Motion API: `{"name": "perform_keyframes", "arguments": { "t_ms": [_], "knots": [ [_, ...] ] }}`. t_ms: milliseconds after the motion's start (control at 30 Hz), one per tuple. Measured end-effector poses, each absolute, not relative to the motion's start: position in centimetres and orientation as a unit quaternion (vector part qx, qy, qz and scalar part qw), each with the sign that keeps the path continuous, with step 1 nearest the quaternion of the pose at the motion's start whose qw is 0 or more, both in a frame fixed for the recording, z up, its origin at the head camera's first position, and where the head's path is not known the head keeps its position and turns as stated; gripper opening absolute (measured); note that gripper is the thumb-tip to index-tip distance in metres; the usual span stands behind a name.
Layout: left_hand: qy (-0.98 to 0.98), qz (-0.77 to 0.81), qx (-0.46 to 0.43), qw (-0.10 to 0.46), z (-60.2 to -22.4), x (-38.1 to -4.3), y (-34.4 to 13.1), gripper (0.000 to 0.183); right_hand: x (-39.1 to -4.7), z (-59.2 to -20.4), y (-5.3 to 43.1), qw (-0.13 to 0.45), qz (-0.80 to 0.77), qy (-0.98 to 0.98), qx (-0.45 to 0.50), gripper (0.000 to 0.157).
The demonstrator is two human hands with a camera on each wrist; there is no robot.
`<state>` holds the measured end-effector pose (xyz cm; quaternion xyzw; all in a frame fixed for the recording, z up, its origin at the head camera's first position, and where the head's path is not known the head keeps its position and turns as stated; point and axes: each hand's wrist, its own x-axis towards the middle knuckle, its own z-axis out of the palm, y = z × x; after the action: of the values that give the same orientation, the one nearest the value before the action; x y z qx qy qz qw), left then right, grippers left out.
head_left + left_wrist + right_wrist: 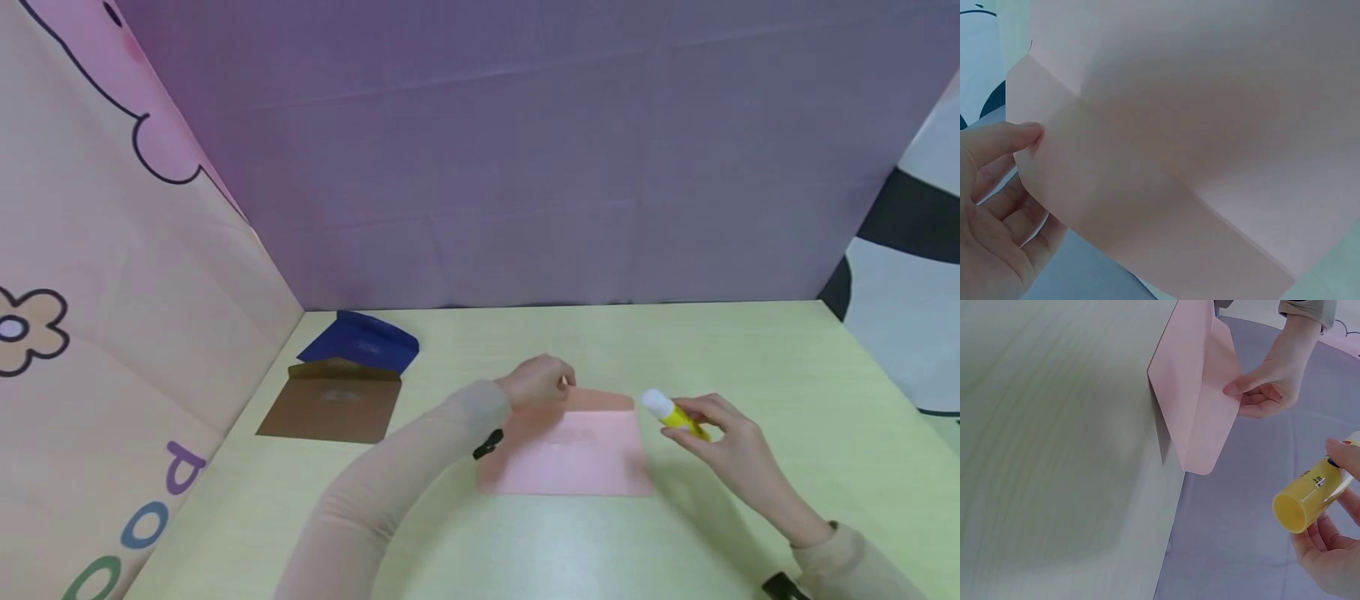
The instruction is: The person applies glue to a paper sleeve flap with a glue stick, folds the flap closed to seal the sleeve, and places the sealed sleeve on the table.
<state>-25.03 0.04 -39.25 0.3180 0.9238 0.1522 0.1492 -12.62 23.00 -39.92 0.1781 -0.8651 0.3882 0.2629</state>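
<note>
1. A smooth, lightly creased purple cloth backdrop (525, 167) hangs beyond the fingers of both hands.
2. Beneath the fingers spreads a pale table (750, 350) with faint wood grain.
3. The pink envelope (566, 462), a matte paper rectangle, lies on the near side of the left fingers and to the left of the right fingers. It should handle as light and fairly stiff along its fold, but easy to crease; a flat pinch at the edge would suit it best.
4. Well to the left of the left fingers, a brown envelope (330, 408) rests with its flap unfolded.
5. Just behind it, farther from the fingers, sits a blue envelope (367, 342), its lower part hidden by the brown one.
6. The left hand (536, 382) pinches the pink flap (603, 400) near its outer edge, thumb on the face, fingers behind. The flap, with its slanted, softly rounded corners, stands raised from the fold.
7. The right hand (735, 437) grips a glue stick (669, 410) between thumb and fingers, apart from the paper. The glossy yellow cylinder, probably light, rigid and a little slippery, is best held around its barrel; its white end points past the fingertips toward the envelope.
</note>
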Motion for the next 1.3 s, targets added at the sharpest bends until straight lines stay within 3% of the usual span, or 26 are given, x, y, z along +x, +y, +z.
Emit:
{"name": "perform_keyframes", "arguments": {
  "t_ms": [467,767,1133,1300],
  "knots": [
    [0.923,0.126,0.316,0.181,-39.8,-24.8,0.6,0.029,-12.6,-39.9,22.9,0.244,0.392,-0.871,0.171,0.034],
    [0.912,0.157,0.323,0.201,-38.2,-24.5,-0.9,0.028,-12.6,-40.0,23.1,0.238,0.389,-0.874,0.168,0.033],
    [0.914,0.074,0.364,0.163,-36.2,-21.4,-3.7,0.027,-12.6,-40.1,23.4,0.234,0.386,-0.876,0.171,0.034],
    [0.912,0.026,0.393,0.117,-36.5,-19.6,-4.8,0.026,-12.6,-40.1,23.5,0.23,0.387,-0.877,0.17,0.033]
  ]
}}
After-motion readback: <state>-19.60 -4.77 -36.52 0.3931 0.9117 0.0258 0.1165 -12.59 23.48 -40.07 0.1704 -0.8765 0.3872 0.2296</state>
